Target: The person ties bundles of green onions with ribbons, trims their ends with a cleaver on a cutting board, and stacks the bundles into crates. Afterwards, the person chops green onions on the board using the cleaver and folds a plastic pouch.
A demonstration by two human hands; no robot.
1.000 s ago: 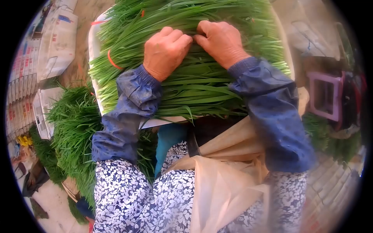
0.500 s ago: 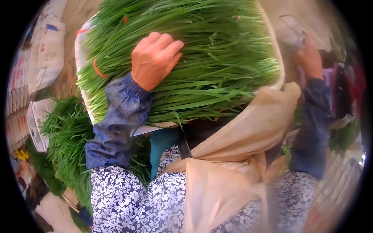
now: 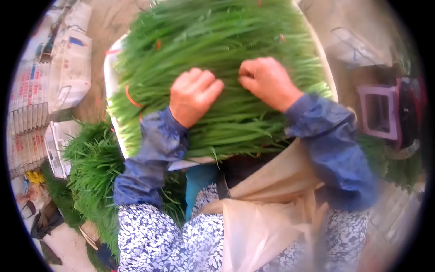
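One left hand (image 3: pixel 194 96) and one right hand (image 3: pixel 269 84), two blue sleeves (image 3: pixel 156 152) behind, are showing curled fingers over green stalks (image 3: pixel 217 52) lying in one tray (image 3: pixel 110 75); whether they are gripping any cannot be told.

- White-rimmed tray (image 3: pixel 110 76): garlic chives (image 3: pixel 244 129) laid side by side in a thick layer, red bands (image 3: pixel 158 44) around some.
- Brown floor (image 3: pixel 105 22): white boxes (image 3: pixel 70 72) with printed lettering at left.
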